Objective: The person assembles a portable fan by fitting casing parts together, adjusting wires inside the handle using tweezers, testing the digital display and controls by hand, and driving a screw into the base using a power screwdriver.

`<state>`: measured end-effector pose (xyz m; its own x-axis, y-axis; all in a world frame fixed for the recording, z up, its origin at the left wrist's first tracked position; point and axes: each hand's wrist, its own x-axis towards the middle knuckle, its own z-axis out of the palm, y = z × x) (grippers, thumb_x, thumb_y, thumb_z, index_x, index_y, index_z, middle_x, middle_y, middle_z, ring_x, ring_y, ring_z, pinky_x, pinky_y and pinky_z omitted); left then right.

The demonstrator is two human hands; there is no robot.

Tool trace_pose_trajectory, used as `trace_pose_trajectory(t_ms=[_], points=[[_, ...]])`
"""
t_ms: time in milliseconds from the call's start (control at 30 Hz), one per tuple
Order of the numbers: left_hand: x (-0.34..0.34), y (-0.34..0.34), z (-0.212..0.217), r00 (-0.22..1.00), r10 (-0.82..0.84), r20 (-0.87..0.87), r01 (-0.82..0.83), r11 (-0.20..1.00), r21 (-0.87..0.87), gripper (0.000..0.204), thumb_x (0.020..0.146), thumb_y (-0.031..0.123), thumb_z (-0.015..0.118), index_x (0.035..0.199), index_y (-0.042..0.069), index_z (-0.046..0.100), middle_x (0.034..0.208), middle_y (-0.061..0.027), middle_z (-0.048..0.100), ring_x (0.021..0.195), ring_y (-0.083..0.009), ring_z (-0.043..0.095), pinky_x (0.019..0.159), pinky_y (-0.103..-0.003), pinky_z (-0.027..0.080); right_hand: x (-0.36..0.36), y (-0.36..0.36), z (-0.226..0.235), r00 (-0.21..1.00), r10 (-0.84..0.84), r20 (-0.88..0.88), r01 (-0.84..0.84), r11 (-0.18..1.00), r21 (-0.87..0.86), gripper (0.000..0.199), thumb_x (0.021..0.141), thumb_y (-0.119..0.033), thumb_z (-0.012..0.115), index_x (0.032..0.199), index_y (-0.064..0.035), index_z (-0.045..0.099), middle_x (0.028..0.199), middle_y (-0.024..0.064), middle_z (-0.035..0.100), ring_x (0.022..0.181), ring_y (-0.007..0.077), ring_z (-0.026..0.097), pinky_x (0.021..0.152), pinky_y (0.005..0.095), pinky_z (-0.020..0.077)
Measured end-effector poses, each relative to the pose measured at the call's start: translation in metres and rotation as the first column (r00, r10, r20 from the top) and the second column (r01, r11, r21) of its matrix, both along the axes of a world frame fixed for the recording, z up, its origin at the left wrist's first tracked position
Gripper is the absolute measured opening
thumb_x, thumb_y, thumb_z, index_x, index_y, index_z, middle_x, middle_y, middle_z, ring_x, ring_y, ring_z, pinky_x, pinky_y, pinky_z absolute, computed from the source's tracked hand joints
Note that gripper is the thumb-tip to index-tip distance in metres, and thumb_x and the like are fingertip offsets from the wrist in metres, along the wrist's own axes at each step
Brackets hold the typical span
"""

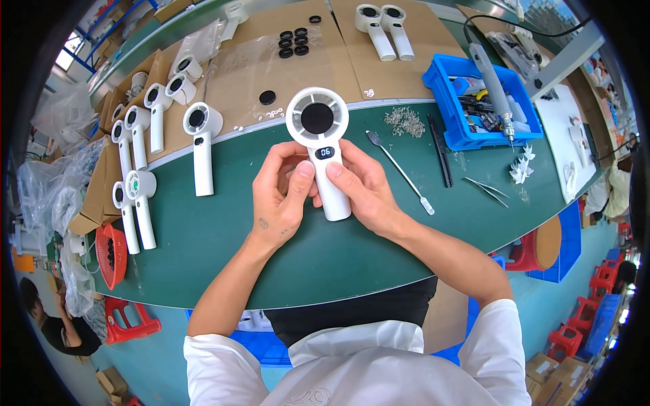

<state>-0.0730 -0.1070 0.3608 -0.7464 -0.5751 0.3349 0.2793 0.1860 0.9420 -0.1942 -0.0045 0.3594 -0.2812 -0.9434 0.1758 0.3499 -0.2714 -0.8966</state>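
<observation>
Both of my hands hold one white handheld fan above the green table. It has a round head with a black centre and a small lit display on its handle. My left hand grips the handle from the left, thumb pressed just below the display. My right hand wraps the handle from the right, thumb beside the left one. The fan's head points away from me.
Several more white fans lie at the left and on cardboard sheets at the back. A blue bin with an electric screwdriver sits at right. A pile of screws, a thin spatula, tweezers and black discs lie around. A red basket hangs at the left edge.
</observation>
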Motion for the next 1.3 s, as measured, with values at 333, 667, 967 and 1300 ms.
trace_pose_trajectory(t_ms=[333, 667, 967, 1300], points=[[0.0, 0.0003, -0.0004, 1.0, 0.0, 0.004, 0.0, 1.0, 0.009, 0.027, 0.099, 0.017, 0.053, 0.116, -0.004, 0.049, 0.105, -0.0111, 0.058, 0.074, -0.0082, 0.053, 0.065, -0.024, 0.046, -0.0006, -0.0009, -0.0017, 1.0, 0.001, 0.015, -0.001, 1.0, 0.012, 0.041, 0.099, -0.024, 0.051, 0.129, 0.0021, 0.043, 0.103, 0.0095, 0.058, 0.083, 0.0134, 0.06, 0.07, 0.0279, 0.0526], [0.0004, -0.0012, -0.0022, 1.0, 0.002, 0.005, -0.002, 1.0, 0.003, 0.027, 0.099, 0.017, 0.053, 0.116, -0.003, 0.049, 0.105, -0.0113, 0.059, 0.073, -0.0082, 0.053, 0.065, -0.024, 0.046, -0.0004, -0.0029, -0.0044, 0.998, 0.016, 0.058, -0.017, 1.0, 0.015, 0.04, 0.099, -0.022, 0.05, 0.13, 0.0015, 0.042, 0.106, 0.0093, 0.057, 0.086, 0.0137, 0.06, 0.071, 0.0285, 0.0531], [-0.0018, -0.0007, -0.002, 1.0, 0.0, -0.006, 0.0, 1.0, -0.011, 0.027, 0.099, 0.017, 0.053, 0.116, -0.003, 0.049, 0.105, -0.0109, 0.059, 0.074, -0.0081, 0.053, 0.066, -0.024, 0.046, -0.0016, -0.0018, -0.0052, 0.998, 0.025, 0.064, -0.026, 0.999, 0.02, 0.039, 0.099, -0.021, 0.05, 0.131, 0.0006, 0.042, 0.105, 0.009, 0.057, 0.086, 0.0138, 0.06, 0.071, 0.029, 0.053], [-0.001, -0.0013, -0.0029, 1.0, 0.003, 0.01, -0.003, 1.0, 0.011, 0.026, 0.099, 0.017, 0.053, 0.115, -0.003, 0.049, 0.103, -0.0102, 0.059, 0.073, -0.0078, 0.052, 0.065, -0.024, 0.046, -0.0012, -0.0036, -0.0061, 0.996, 0.022, 0.084, -0.025, 0.999, 0.032, 0.039, 0.099, -0.02, 0.05, 0.131, 0.0006, 0.042, 0.106, 0.0093, 0.057, 0.087, 0.0142, 0.06, 0.071, 0.0289, 0.0532]])
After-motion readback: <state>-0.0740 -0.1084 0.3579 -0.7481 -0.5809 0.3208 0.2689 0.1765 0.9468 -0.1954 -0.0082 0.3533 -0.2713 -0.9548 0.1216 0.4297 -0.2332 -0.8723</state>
